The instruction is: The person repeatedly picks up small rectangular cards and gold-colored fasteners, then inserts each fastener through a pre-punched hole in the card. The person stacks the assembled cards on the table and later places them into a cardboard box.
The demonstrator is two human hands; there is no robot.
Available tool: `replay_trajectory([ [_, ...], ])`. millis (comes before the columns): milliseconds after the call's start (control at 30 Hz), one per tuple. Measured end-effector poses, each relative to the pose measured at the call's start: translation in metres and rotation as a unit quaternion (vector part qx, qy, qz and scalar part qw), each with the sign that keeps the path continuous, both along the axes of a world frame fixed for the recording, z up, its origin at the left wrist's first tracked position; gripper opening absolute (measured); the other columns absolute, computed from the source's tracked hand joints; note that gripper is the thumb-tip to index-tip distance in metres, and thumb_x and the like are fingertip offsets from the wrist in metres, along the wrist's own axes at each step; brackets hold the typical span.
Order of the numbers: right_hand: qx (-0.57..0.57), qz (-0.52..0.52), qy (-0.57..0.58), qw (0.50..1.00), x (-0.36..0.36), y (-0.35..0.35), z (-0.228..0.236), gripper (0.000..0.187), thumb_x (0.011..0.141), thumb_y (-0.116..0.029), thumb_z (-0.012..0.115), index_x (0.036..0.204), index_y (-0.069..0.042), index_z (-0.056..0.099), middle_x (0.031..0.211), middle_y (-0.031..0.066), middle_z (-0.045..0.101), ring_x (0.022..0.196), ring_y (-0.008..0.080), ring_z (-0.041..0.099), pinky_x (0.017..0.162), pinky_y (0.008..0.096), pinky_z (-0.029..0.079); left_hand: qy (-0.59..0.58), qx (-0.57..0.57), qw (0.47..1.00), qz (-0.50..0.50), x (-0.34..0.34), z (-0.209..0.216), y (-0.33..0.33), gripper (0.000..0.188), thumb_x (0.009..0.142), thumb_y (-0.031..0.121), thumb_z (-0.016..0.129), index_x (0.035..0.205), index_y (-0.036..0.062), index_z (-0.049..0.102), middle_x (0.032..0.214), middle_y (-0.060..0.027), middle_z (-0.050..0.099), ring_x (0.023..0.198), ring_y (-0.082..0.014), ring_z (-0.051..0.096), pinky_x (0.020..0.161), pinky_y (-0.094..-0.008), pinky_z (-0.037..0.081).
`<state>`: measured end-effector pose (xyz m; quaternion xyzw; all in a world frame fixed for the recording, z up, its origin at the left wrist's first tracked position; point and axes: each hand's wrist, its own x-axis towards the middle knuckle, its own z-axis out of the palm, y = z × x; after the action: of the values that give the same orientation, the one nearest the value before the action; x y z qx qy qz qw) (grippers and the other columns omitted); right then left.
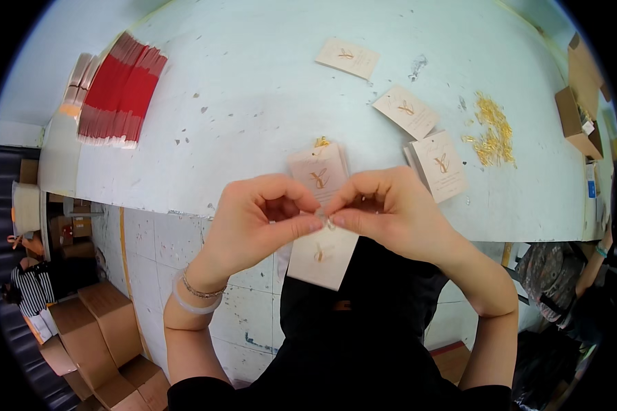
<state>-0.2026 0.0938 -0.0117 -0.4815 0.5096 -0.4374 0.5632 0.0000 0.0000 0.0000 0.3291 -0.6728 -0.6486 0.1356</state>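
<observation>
My left hand (264, 212) and my right hand (384, 212) meet in front of me, each with thumb and forefinger pinched. Between their tips is a small gold-coloured fastener (331, 224), mostly covered by the fingers. A cream card tag (321, 259) with a gold emblem hangs below the pinch, past the table edge. Just beyond my fingers lies a stack of similar card tags (317, 166), with a few small gold pieces (321, 142) at its far end. To the right of my hands is another stack of tags (442, 164).
The pale table (240, 89) has scuff marks. A loose tag (406, 109) and another tag (347, 58) lie farther off. At right are a pile of small gold pieces (492, 133) and a cardboard box (579, 123). Red bundles (122, 92) stand far left; cartons (110, 322) sit lower left.
</observation>
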Motion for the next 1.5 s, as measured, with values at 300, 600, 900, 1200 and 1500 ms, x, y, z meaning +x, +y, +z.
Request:
replay_trajectory([
  [300,-0.076,-0.069,0.222,0.97,-0.005,-0.068,0.004,0.008,0.081,-0.003,0.066,0.086,0.002,0.068,0.074,0.0047,0.068,0.069,0.0108,0.064,0.064,0.0257,0.051,-0.004,-0.112,0.986,0.124,-0.019,-0.015,-0.038,0.008,0.083,0.007,0.074,0.081,-0.0007,0.071,0.072,-0.0009,0.066,0.065,-0.0047,0.056,0.06,-0.0193,0.044],
  [600,-0.106,-0.068,0.325,0.937,0.0,-0.074,-0.009,0.009,0.078,-0.002,0.062,0.081,0.0,0.07,0.072,0.0148,0.068,0.07,0.0272,0.066,0.064,0.0367,0.052,-0.076,-0.226,0.964,0.115,-0.025,-0.037,-0.04,0.012,0.077,0.011,0.077,0.083,0.0022,0.07,0.075,-0.0011,0.06,0.069,-0.0092,0.053,0.062,-0.0235,0.044],
  [900,-0.134,-0.077,0.354,0.922,0.0,-0.081,-0.018,0.011,0.077,-0.003,0.059,0.078,-0.001,0.07,0.069,0.0158,0.065,0.071,0.0325,0.065,0.063,0.0413,0.051,-0.068,-0.376,0.918,0.106,-0.025,-0.046,-0.024,0.032,0.07,0.017,0.084,0.097,0.0056,0.068,0.096,-0.004,0.058,0.079,-0.0143,0.052,0.066,-0.0275,0.043],
  [1200,-0.186,-0.277,0.452,0.827,-0.095,-0.061,0.002,0.014,0.082,-0.011,0.066,0.09,0.0,0.069,0.081,0.0135,0.07,0.071,0.0288,0.067,0.066,0.0374,0.052,-0.098,-0.381,0.914,0.095,-0.029,-0.043,-0.022,0.033,0.07,0.016,0.082,0.097,0.0038,0.068,0.098,-0.0069,0.061,0.085,-0.0193,0.056,0.07,-0.0302,0.047],
  [1500,-0.016,-0.239,0.475,0.847,-0.185,0.046,-0.012,0.018,0.079,-0.007,0.069,0.096,-0.001,0.067,0.085,0.0103,0.063,0.075,0.0206,0.059,0.07,0.0324,0.049,-0.107,-0.408,0.895,0.146,-0.032,-0.025,-0.016,0.034,0.073,0.012,0.08,0.104,0.0048,0.066,0.102,-0.0045,0.061,0.077,-0.0144,0.05,0.06,-0.0256,0.041],
])
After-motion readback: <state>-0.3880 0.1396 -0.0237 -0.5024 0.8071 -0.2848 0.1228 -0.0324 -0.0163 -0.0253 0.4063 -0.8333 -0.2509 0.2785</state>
